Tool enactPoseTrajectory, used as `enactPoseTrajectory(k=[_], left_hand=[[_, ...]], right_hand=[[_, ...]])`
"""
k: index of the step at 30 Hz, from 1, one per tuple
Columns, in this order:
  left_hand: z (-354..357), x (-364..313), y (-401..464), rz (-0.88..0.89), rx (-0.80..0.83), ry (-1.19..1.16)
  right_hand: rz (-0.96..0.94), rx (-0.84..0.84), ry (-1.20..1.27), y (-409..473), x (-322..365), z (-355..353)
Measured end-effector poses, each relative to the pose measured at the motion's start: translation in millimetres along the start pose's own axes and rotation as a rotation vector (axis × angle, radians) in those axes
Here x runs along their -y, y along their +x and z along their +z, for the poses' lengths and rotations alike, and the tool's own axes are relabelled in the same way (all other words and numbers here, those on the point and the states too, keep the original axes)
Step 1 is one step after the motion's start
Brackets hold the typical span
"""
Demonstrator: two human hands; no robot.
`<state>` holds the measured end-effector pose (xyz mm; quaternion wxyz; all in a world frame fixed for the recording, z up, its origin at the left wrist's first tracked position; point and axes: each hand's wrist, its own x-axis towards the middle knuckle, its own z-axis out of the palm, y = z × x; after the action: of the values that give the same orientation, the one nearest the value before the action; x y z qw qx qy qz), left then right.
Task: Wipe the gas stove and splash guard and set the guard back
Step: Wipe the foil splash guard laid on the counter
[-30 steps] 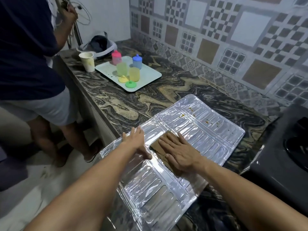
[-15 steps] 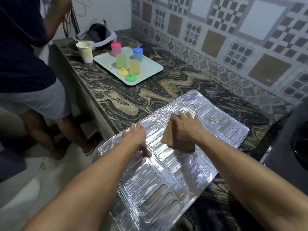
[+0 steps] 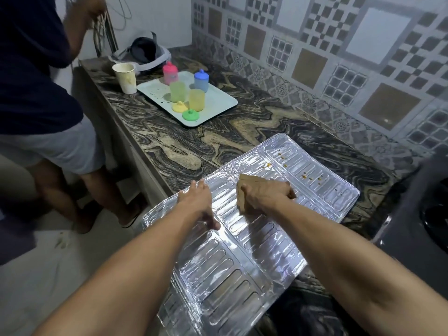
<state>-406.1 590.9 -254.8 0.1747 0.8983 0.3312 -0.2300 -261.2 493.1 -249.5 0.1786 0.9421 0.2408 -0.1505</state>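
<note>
— Splash guard (image 3: 254, 251) first: where is it lying?

— Flat on the marbled counter (image 3: 194, 146), unfolded, its near end hanging past the counter edge toward the person. The gas stove (image 3: 417, 214) sits dark at the right, just beside the guard's far corner.

— And what has changed in the last second?

— The right hand (image 3: 264, 194) lay flat on the brown cloth (image 3: 244, 190) over the middle fold; now it has pushed up onto the far panel, and its fingers are curled round the bunched cloth, gripping it. The left hand (image 3: 197, 202) has stayed put, fingers straight and spread, pressing the guard's left edge.

— What does that mean for the job?

— My reading: the wipe is moving toward the orange food specks (image 3: 303, 175) on the far panel, which are not yet reached. The near panels look clean, though glare hides detail.

— Anything else around?

— A second person (image 3: 36, 93) stands at the left, and a pale tray (image 3: 218, 103) of coloured cups sits well apart from the guard.

— So how far along?

— Guard mid-wipe; setting it back is yet to come.
</note>
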Motion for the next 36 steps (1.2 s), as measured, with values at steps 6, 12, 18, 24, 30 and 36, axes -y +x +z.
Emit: enactPoseTrajectory(k=[6, 12, 18, 24, 30, 36], left_hand=[[-1, 1, 4, 0.001, -0.006, 0.022], [0, 0, 8, -0.008, 0.014, 0.058], [0, -2, 11, -0.024, 0.028, 0.057], [1, -3, 12, -0.030, 0.026, 0.068], [4, -1, 7, -0.009, -0.019, 0.019], [4, -1, 11, -0.030, -0.026, 0.008]], right_hand=[[-0.699, -0.150, -0.197, 21, -40, -5], [-0.957, -0.270, -0.242, 35, -55, 32], [-0.701, -0.274, 0.094, 54, -21, 37], [-0.200, -0.194, 0.352, 65, -14, 30], [0.332, -0.116, 0.526, 65, -60, 40], [-0.071, -0.294, 0.370, 36, -42, 46]])
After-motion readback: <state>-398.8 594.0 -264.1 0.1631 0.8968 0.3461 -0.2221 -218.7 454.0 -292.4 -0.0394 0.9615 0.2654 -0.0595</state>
